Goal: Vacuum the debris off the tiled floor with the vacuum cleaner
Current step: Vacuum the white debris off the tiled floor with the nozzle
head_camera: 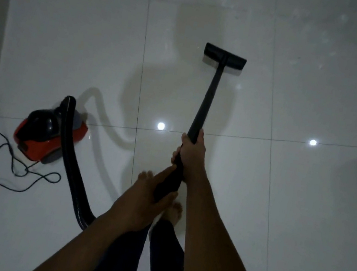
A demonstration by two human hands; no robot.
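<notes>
Both hands grip black wand [203, 106]: right hand [191, 149] higher, left hand [151, 192] lower. Nozzle [225, 56] flat on floor [303, 203], twelve o'clock. Red vacuum [47, 134] at nine o'clock.

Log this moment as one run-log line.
both hands on wand: right hand forward, left hand behind | floor nozzle on tiles ahead | red canister at left, hose attached

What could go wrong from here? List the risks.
The loose power cord lies coiled on the floor beside the vacuum cleaner; bare feet could catch in it. The hose loops close behind the left hand, so pushing the wand further may tug the vacuum cleaner over.
</notes>
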